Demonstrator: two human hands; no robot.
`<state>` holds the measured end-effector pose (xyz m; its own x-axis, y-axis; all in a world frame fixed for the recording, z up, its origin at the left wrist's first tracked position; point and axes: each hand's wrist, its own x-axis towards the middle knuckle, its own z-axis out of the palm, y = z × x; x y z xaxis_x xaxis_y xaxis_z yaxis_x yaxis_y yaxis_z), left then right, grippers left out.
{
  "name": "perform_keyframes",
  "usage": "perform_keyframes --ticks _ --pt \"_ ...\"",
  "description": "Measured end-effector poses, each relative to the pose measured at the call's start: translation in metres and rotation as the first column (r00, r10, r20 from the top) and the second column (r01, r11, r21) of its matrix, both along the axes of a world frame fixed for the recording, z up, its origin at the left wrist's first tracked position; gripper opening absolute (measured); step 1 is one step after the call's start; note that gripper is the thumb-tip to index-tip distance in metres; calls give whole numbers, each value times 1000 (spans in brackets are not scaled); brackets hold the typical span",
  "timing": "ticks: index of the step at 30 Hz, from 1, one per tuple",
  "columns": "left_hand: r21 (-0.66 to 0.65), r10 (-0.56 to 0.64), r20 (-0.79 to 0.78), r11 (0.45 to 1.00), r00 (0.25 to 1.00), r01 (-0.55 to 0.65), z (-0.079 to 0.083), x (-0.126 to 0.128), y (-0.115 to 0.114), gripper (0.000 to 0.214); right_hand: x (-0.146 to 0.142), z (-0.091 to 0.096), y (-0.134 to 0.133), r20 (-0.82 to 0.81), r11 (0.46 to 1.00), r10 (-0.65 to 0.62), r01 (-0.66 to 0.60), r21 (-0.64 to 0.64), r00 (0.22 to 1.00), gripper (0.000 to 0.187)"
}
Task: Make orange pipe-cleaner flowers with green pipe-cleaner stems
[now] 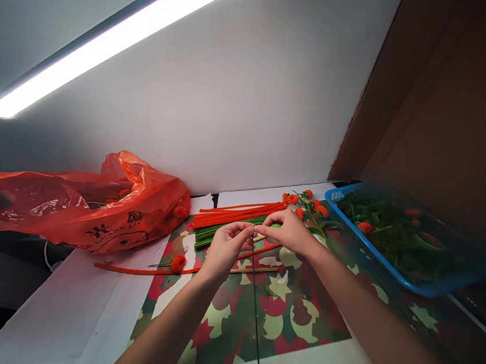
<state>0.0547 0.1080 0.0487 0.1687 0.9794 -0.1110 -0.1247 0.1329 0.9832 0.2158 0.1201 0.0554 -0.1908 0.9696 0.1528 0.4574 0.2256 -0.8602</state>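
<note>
My left hand (233, 243) and my right hand (282, 228) meet over the patterned mat, thumbs and forefingers pinched at almost the same spot. From their fingertips a thin dark wire-like strand (255, 311) runs down to the bottom edge of the view. Its upper end is hidden between the fingers. Behind the hands lie a bundle of orange pipe cleaners (231, 215) and a bundle of green pipe cleaners (206, 236). A single orange pipe cleaner (129, 270) stretches across below them. Left of my left hand rests a fuzzy orange flower head (177, 264) with thin wire ends.
A red plastic bag (153, 207) stands at the left. Several orange flowers with green stems (310, 206) lie behind my right hand. At the right, a blue basket (389, 278) holds greenery and orange flowers. A lit lamp (123, 42) hangs above; cardboard (443, 99) walls the right side.
</note>
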Motion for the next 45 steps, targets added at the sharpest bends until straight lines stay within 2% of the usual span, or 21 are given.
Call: perform_keyframes --ticks 21,26,32,38,45 --pt "104 -30 -39 994 999 34 4 -3 0 23 4 6 -1 -2 997 -63 63 44 998 28" --pt "52 -70 -17 996 997 71 -1 -7 5 22 4 3 0 -17 1000 -17 17 -12 1000 30" --pt "-87 -147 72 984 986 153 -2 -13 11 28 3 -5 4 -44 998 18 -21 -52 999 29" --pt "-161 -134 167 974 977 161 -3 -13 12 43 2 -8 4 -76 995 35 -42 -92 997 32" --pt "-205 -154 199 959 968 195 -5 -11 11 35 0 -9 2 -98 991 50 -62 -117 994 33"
